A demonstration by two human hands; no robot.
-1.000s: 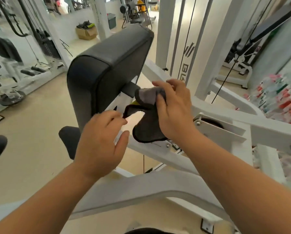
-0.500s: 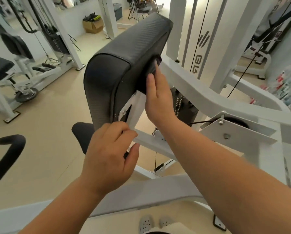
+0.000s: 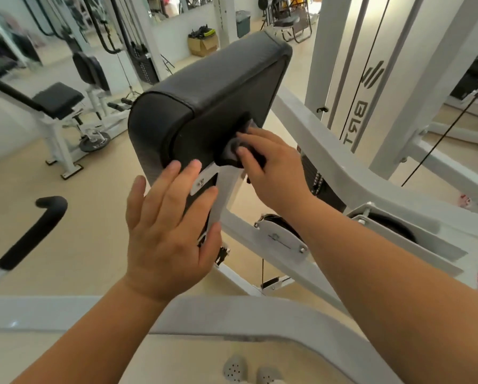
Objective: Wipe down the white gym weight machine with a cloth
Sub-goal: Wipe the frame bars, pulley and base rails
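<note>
Vertical lettering, seemingly "BPT", on white machine panel (image 3: 355, 92).

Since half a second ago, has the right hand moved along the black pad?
Yes: right hand, with cloth, moved down the black pad, toward the white bracket.

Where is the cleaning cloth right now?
Mid-frame in the head view, the cloth is bunched under the right hand, against the back of the black pad.

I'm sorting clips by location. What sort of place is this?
Most likely a gym: the white weight machine with its black pad, a second seated machine at the left, and a weight stack with cables beyond.
</note>
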